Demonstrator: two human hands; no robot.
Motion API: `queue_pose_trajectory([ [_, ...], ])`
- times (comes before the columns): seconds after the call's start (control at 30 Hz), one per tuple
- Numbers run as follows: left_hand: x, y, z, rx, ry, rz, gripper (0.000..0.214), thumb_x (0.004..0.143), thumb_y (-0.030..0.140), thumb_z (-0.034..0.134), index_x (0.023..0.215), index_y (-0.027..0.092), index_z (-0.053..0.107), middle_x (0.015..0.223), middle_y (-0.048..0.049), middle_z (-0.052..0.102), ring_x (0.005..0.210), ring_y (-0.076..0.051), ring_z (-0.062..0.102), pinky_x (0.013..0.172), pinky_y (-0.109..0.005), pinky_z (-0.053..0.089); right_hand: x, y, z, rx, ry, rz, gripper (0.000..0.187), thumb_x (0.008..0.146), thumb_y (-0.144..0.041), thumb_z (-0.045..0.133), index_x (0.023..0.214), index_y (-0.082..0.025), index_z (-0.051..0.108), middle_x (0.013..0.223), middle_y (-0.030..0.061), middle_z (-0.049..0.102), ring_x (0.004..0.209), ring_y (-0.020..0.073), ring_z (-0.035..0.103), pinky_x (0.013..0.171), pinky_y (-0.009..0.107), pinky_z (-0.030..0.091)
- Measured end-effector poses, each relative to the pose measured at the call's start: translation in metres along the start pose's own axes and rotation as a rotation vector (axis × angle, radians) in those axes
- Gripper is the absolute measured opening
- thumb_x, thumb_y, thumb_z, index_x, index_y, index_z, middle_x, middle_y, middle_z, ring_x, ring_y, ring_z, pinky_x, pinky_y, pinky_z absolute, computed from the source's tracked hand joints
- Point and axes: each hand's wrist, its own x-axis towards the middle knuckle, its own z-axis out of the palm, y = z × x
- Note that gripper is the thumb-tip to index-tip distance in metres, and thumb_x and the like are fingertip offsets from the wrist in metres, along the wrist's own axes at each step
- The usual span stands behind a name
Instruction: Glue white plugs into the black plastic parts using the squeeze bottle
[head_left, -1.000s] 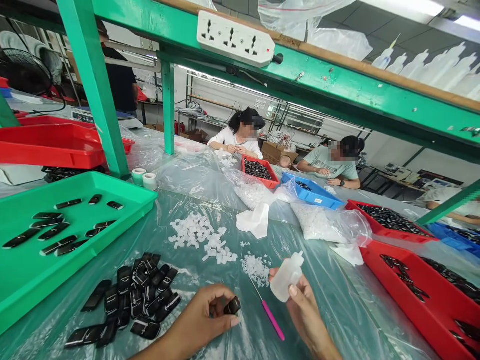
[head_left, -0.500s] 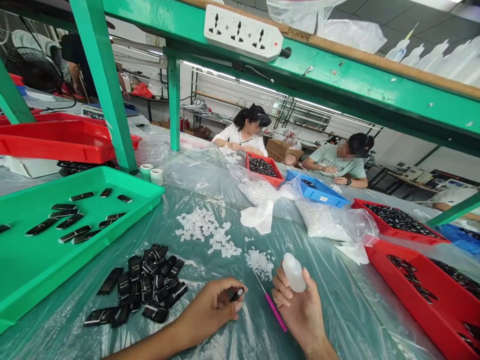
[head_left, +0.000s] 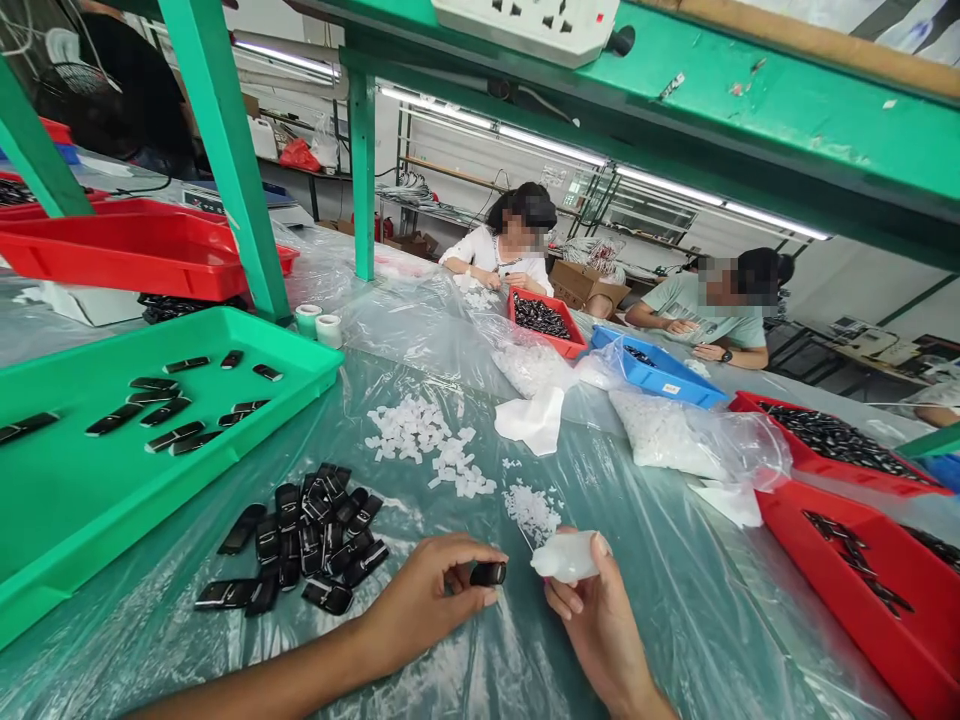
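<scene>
My left hand (head_left: 442, 590) pinches a small black plastic casing (head_left: 488, 574) between thumb and fingers, its end turned toward the right. Just to the right, my right hand (head_left: 592, 610) is closed around a small translucent white squeeze bottle (head_left: 566, 556), which lies tilted over with its narrow end facing the casing. A short gap separates the two. Left of my hands is a heap of similar black casings (head_left: 307, 545). Beyond the bottle lie tiny white bits (head_left: 531, 510) and a pile of larger white pieces (head_left: 409, 428). My right hand mostly hides a thin tool.
A green tray (head_left: 300, 375) with several casings stands at left, below a red tray (head_left: 135, 255). Red trays (head_left: 825, 620) and a blue tray (head_left: 660, 380) line the right. Green shelf posts (head_left: 225, 150) rise ahead. Two people sit across the table; another stands at far left.
My right hand has tipped the bottle from upright to nearly sideways, its narrow end now toward the casing, and covers the pink-handled tool. The casing has turned in my left hand. The view has shifted.
</scene>
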Motion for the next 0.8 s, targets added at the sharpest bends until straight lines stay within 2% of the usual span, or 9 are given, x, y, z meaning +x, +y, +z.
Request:
queue_pose_trajectory([
  [0.13,0.001,0.002,-0.001,-0.006,-0.008,0.053,0.029,0.08,0.022,0.062,0.109,0.024,0.065,0.088,-0.0042,0.064,0.074,-0.016,0.056,0.064,-0.022,0.043,-0.001,0.002,-0.001,-0.141,0.007,-0.038,0.03,0.081,-0.047,0.056,0.082,-0.018,0.064,0.058,-0.0038,0.046,0.042,0.0039,0.026,0.041,0.019,0.029],
  [0.3,0.002,0.002,0.0,0.012,-0.007,0.043,0.03,0.079,0.022,0.063,0.109,0.025,0.065,0.091,-0.0039,0.065,0.073,-0.016,0.056,0.064,-0.022,0.043,-0.003,0.005,-0.003,-0.302,0.022,-0.081,0.03,0.079,-0.047,0.059,0.082,-0.018,0.063,0.053,-0.0047,0.04,0.045,0.0063,0.029,0.044,0.019,0.029],
  [0.57,0.002,-0.002,0.0,0.12,-0.013,0.047,0.024,0.079,0.024,0.063,0.103,0.023,0.066,0.085,-0.0024,0.063,0.066,-0.014,0.053,0.059,-0.02,0.04,-0.01,0.003,-0.005,-0.605,0.032,-0.209,0.031,0.074,-0.048,0.062,0.085,-0.019,0.06,0.058,-0.0022,0.048,0.051,0.0114,0.041,0.048,0.021,0.033],
  [0.67,0.001,-0.001,0.0,0.147,-0.017,0.046,0.022,0.08,0.026,0.061,0.101,0.023,0.066,0.084,-0.0023,0.062,0.066,-0.014,0.052,0.058,-0.02,0.039,-0.013,0.001,-0.003,-0.673,0.016,-0.255,0.031,0.072,-0.047,0.063,0.086,-0.02,0.059,0.068,0.0006,0.054,0.059,0.0149,0.048,0.052,0.023,0.037],
  [0.8,0.001,0.0,0.0,0.153,-0.016,0.048,0.022,0.081,0.028,0.06,0.102,0.023,0.066,0.084,-0.0033,0.061,0.068,-0.015,0.052,0.059,-0.021,0.039,-0.015,0.0,-0.003,-0.733,0.026,-0.313,0.031,0.072,-0.048,0.062,0.086,-0.02,0.059,0.071,0.0014,0.055,0.06,0.0159,0.049,0.052,0.024,0.038],
])
